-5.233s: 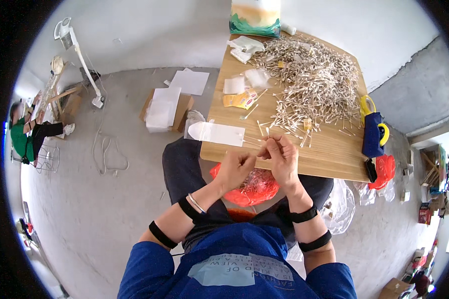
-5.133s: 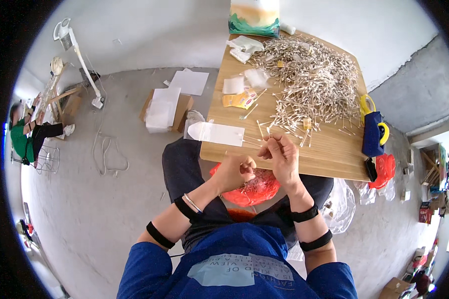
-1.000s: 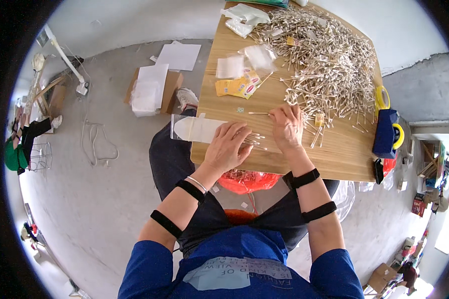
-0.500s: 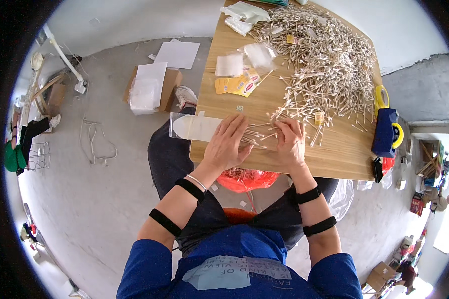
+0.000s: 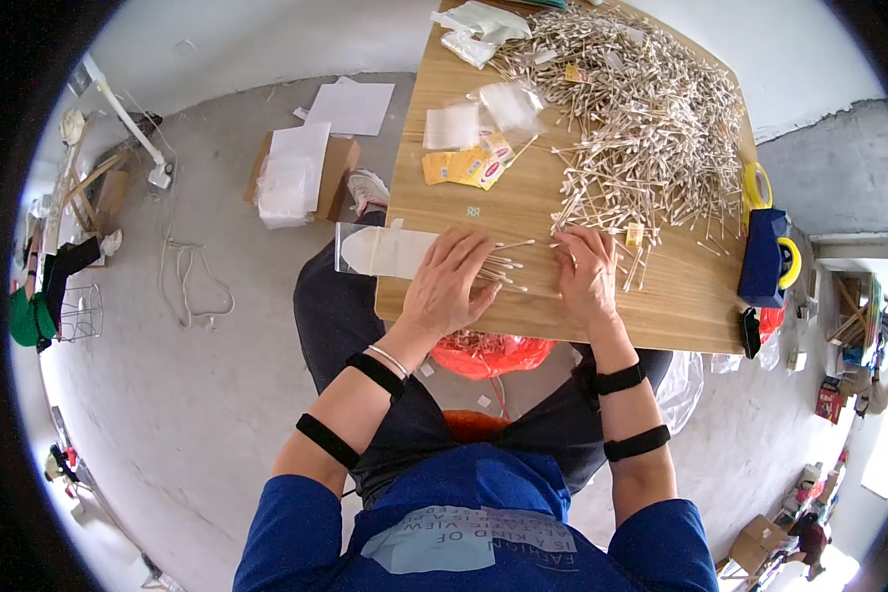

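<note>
My left hand (image 5: 451, 283) rests on the table near its front left, fingers curved over a small bunch of cotton swabs (image 5: 504, 264) whose tips stick out to the right between fingers and thumb. Under its wrist side lies a clear plastic bag holding a white round-ended card (image 5: 390, 254), reaching past the table's left edge. My right hand (image 5: 588, 279) is a short way to the right, fingers bent and closed down, with a swab tip showing beside the fingertips. Beyond it spreads a large heap of loose cotton swabs (image 5: 651, 128).
Yellow cards (image 5: 464, 168) and clear bags (image 5: 454, 128) lie at the table's left. A blue tape dispenser (image 5: 763, 259) with yellow tape stands at the right edge. Below the front edge hangs a red bag (image 5: 491, 357). A cardboard box (image 5: 337, 173) with white sheets is on the floor.
My right hand has shifted right, away from the bunch, toward the heap's near edge. The left hand stays in place over the swabs and the bagged card.
</note>
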Demonstrator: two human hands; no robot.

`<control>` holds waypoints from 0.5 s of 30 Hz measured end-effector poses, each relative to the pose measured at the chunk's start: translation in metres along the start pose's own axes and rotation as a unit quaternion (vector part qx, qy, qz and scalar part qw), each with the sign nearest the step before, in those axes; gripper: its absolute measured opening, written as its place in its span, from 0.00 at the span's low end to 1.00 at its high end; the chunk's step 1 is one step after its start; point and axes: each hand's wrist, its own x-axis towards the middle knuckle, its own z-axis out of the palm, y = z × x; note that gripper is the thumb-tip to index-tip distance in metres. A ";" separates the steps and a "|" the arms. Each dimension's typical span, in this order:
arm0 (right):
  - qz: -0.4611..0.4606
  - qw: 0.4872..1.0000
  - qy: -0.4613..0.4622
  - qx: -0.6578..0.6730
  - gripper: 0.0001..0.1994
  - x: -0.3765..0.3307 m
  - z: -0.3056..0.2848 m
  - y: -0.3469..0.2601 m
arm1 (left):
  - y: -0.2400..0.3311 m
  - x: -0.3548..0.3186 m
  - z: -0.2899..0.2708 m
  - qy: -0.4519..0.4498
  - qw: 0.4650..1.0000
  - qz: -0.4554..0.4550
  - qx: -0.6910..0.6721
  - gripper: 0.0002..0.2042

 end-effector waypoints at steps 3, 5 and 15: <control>-0.009 1.000 0.014 0.021 0.10 0.006 0.007 0.005 | -0.001 -0.001 0.000 -0.008 1.000 0.004 -0.007 0.28; -0.013 0.999 0.023 0.033 0.09 0.010 0.012 0.004 | -0.001 -0.001 0.001 0.007 1.000 0.009 -0.013 0.27; -0.065 0.996 -0.028 0.060 0.10 0.032 0.036 -0.048 | 0.001 0.001 -0.001 0.008 0.999 -0.026 -0.028 0.36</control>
